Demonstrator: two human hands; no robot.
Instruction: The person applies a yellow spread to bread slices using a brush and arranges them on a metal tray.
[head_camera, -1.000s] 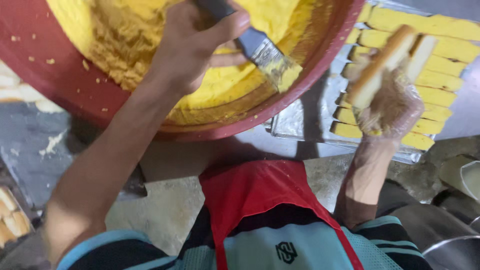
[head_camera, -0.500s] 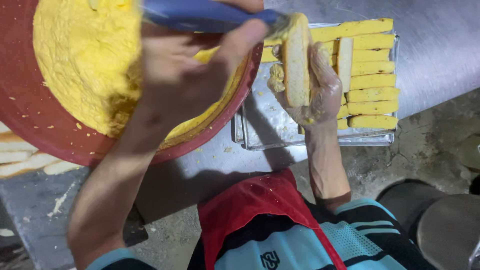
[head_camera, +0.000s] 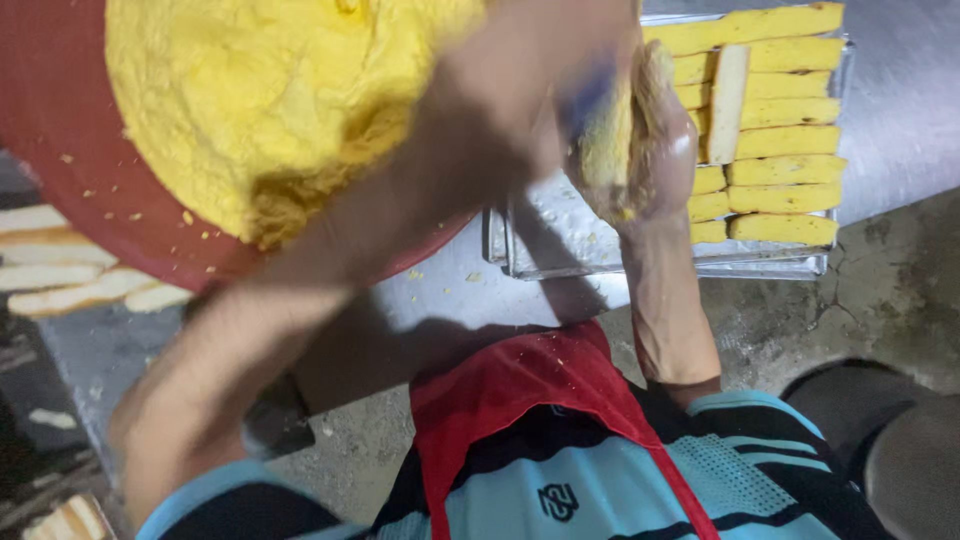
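Note:
My left hand (head_camera: 500, 120), blurred by motion, grips a blue-handled spreader (head_camera: 585, 95) and presses it against a bread slice (head_camera: 612, 150). My right hand (head_camera: 660, 160), smeared with yellow paste, holds that slice upright over the near left part of a metal tray (head_camera: 660, 268). Just left of both hands is a big red bowl (head_camera: 60, 130) heaped with yellow paste (head_camera: 270, 110). The spreader's blade is hidden between hand and slice.
On the tray lie several yellow-coated slices (head_camera: 785, 140) in rows, one paler slice (head_camera: 727, 100) standing across them. Plain bread slices (head_camera: 70, 285) lie at the far left on the steel table (head_camera: 900, 100). Crumbs dot the table. Cracked concrete floor lies below.
My left hand has swung the spreader from above the bowl across onto the slice. My right hand has lowered the slice slightly toward the tray's near left corner.

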